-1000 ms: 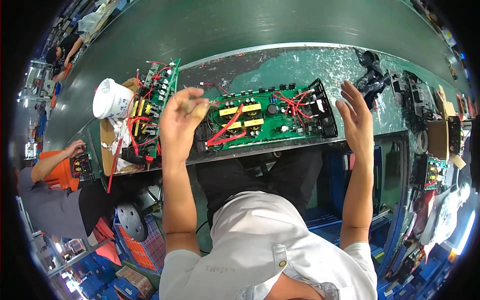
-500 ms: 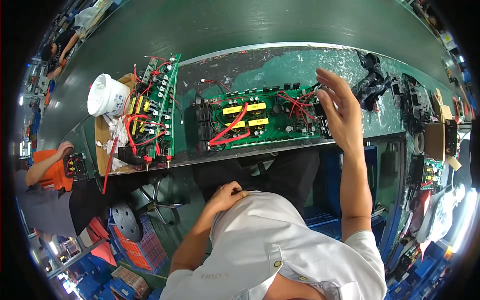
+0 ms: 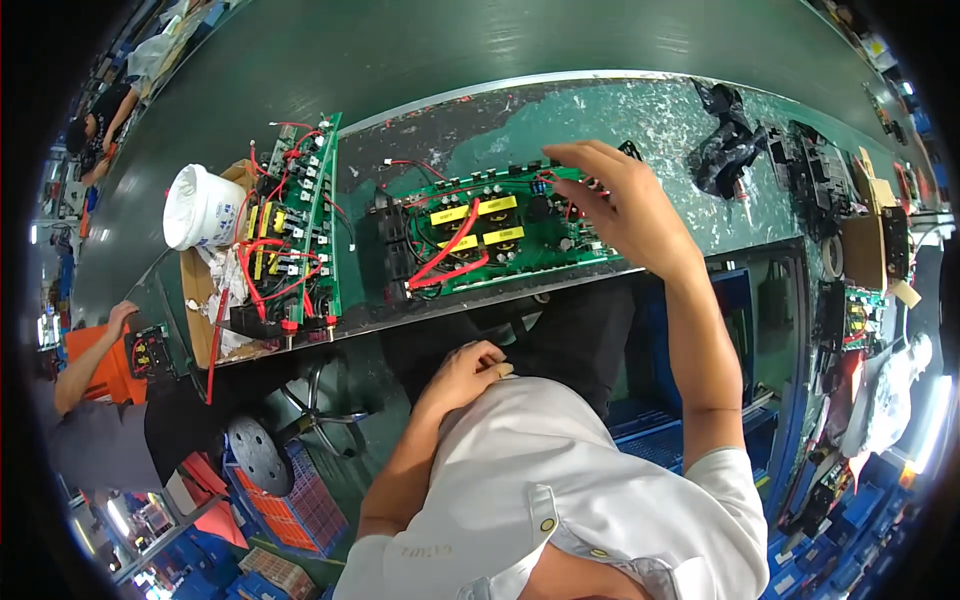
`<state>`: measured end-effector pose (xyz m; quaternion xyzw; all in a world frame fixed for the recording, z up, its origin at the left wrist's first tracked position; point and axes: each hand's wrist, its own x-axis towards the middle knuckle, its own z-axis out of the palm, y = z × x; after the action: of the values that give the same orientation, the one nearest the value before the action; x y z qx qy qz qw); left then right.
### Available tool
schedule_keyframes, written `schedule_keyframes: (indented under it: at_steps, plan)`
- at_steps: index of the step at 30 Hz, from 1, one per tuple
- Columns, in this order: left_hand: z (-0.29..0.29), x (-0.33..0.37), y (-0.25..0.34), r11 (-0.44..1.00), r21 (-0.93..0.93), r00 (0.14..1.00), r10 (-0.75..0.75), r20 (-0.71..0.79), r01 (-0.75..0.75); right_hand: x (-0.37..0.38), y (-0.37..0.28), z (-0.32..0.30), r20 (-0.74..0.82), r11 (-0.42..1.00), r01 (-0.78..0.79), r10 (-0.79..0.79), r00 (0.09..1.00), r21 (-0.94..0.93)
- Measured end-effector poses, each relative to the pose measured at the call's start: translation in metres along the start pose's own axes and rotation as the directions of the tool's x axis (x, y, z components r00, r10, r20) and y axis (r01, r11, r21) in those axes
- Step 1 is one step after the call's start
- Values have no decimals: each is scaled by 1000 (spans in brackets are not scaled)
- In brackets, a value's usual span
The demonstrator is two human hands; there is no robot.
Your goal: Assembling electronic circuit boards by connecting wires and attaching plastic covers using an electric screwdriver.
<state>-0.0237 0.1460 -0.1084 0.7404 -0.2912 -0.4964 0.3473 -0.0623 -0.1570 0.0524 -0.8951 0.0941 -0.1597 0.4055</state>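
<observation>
A green circuit board with yellow-wrapped transformers, red wires and a black fan at its left end lies flat on the bench before me. Over its right end hovers my right hand, thumb and fingers apart and nothing seen between them; it hides that part of the board. My left hand rests at my waist against my shirt, its fingers loosely curled together, with no object showing. To the left, a second circuit board stands on edge against a cardboard box, carrying similar transformers and red wires.
A white bucket sits by the cardboard box at the bench's left. Crumpled black plastic and black parts lie to the right, near a tape roll. A co-worker's arm is at far left beside an orange bin.
My right hand has moved left, farther over the board's right end. My left hand has shifted slightly up and right at my waist. The view has tilted a little.
</observation>
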Motion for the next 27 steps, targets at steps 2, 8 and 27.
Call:
schedule_keyframes:
  at_steps: [2, 8, 27]
  plan:
    - [16, 3, -6, 936, -352, 1000, -2, 22, 10, -4, 3, -4, -43, 1000, -17, 17, 999, 5]
    - [5, -4, 42, 1000, -23, 979, 6, 203, -2, -5, 21, 4, -58, 998, -54, 53, 997, -21]
    - [-95, 64, 172, 800, 263, 471, 546, -694, -539, 29, -4, 66, -37, 889, -70, 97, 995, 452]
